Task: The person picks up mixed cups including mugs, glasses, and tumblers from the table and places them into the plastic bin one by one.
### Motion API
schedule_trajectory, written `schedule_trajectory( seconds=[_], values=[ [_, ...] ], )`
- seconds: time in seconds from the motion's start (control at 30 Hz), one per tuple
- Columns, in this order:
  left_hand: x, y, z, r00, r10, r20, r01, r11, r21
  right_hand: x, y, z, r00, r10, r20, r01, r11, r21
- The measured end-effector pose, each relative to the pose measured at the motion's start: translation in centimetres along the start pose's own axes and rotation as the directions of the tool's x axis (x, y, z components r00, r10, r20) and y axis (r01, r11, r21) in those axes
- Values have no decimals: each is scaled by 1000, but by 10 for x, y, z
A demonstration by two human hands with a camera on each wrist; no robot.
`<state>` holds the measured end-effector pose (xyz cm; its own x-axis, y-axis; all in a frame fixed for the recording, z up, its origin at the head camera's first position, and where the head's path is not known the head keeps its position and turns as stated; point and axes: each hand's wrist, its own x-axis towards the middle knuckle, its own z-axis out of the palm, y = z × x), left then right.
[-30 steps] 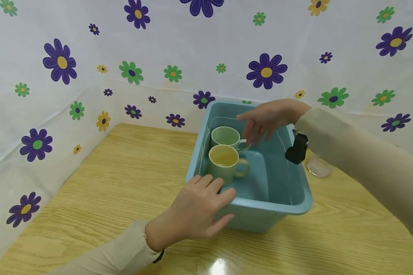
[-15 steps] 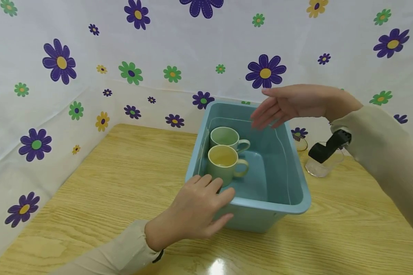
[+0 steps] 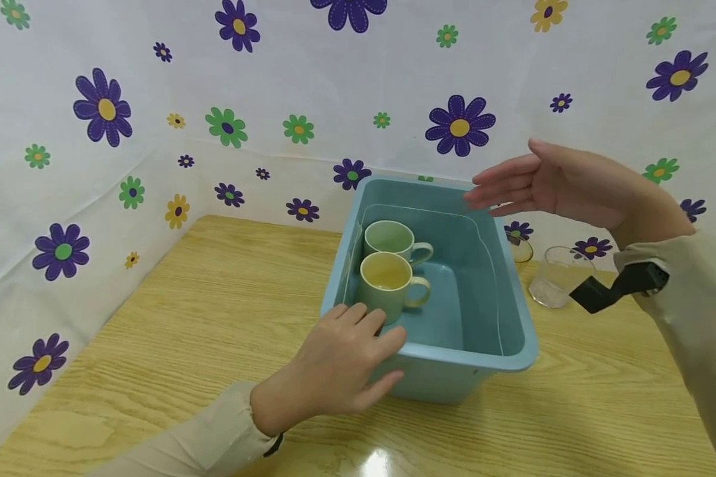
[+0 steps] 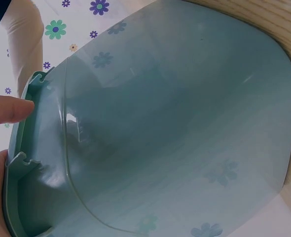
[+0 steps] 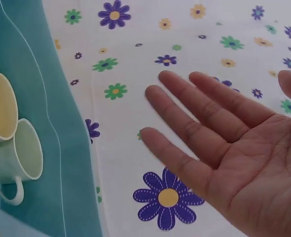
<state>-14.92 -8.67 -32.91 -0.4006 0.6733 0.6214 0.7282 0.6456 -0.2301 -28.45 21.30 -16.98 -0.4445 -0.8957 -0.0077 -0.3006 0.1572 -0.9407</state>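
Observation:
A blue plastic tub [image 3: 456,358] stands on the table. My left hand [image 3: 331,364] grips its near rim, fingers curled over the edge; in the left wrist view the thumb [image 4: 12,109] lies by the outer wall. Inside, along the left wall, two mugs stand upright: a green mug with a yellow inside [image 3: 382,301] in front and a pale green mug [image 3: 389,237] behind it. Both handles face right. My right hand [image 3: 573,189] is raised above the tub's far right corner, fingers straight and palm showing, holding nothing.
Right of the tub, a clear glass mug [image 3: 555,288] stands on the wooden table [image 3: 227,298]. Another clear glass [image 3: 522,248] is partly hidden behind the tub's right rim. A white flowered cloth [image 3: 310,79] hangs behind and at the left.
My right hand has come up out of the tub, away from the mugs, and moved right. The left hand stays on the rim. The glass mug has come into fuller view.

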Motion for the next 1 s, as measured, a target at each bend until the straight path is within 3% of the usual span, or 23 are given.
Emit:
schedule_trajectory(
  seconds=[0.13,0.33,0.5,0.67,1.0],
  values=[
    [1,0,0,1000,3,-8,-3,1000,-1,-18,16,1,984,-179,13,177,980,90],
    [1,1,0,1000,5,-4,-5,1000,-10,-41,41,1,955,-296,-32,292,911,290],
    [1,1,0,1000,-1,7,1,1000,-11,-54,60,7,929,-340,-146,370,854,366],
    [0,1,0,1000,-5,7,5,1000,-5,-68,77,16,896,-336,-292,432,815,386],
    [2,1,1,1000,-1,-3,1,1000,-7,-95,106,21,800,-412,-435,572,742,349]
  ],
)
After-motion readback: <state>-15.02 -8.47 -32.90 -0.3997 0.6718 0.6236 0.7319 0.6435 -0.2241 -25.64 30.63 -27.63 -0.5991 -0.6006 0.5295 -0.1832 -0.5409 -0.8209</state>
